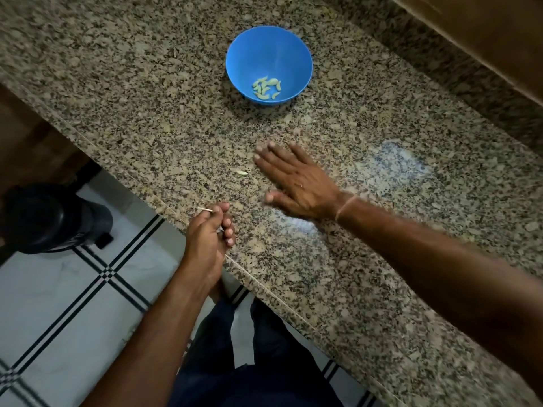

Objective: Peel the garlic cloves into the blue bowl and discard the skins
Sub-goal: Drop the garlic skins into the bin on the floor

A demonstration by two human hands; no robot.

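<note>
A blue bowl [269,48] stands on the speckled granite counter [147,98] toward the back, with several peeled garlic cloves [266,88] lying in its bottom. My right hand [293,180] lies flat, fingers straight and spread, low over the counter in front of the bowl; it is motion-blurred. A small pale scrap of garlic skin [242,172] lies just left of its fingertips. My left hand [210,230] sits at the counter's front edge, cupped, with fingers curled around thin pale skins [205,210] that stick out of its grip.
A dark round bin [50,218] stands on the tiled floor [58,304] to the left, below the counter edge. A wooden surface [484,33] runs along the back right. My legs [249,362] stand close against the counter front.
</note>
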